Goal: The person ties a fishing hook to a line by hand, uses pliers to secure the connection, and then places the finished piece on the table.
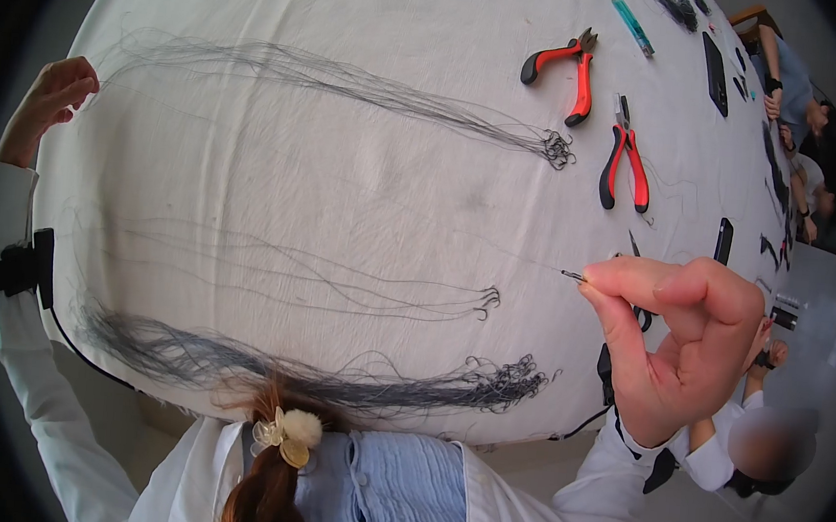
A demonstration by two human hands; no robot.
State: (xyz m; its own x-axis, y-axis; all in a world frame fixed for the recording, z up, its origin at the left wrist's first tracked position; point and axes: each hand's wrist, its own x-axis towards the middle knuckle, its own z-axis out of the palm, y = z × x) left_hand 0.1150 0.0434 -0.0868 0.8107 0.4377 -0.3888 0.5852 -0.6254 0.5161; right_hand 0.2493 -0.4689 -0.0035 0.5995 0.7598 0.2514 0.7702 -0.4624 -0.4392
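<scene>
My right hand point(682, 331) pinches a small dark metal piece point(572, 275) between thumb and forefinger, with a thin line trailing left from it. At the far left edge of the table, my left hand point(56, 100) has its fingers curled together near the ends of a bundle of lines with hooks point(391, 102); what it holds, if anything, is too small to make out. Between the hands and nearer my body lie a few separate lines ending in hooks point(487, 301). Closest to me is a thick dark bundle of hooked lines point(330, 384).
Red-handled cutters point(581, 87) and red-handled pliers point(625, 164) lie at the upper right, beside a teal lighter-like object point(633, 27) and a black phone-like object point(714, 74). Scissors lie partly behind my right hand. Other people sit along the right side of the white-covered table point(375, 184).
</scene>
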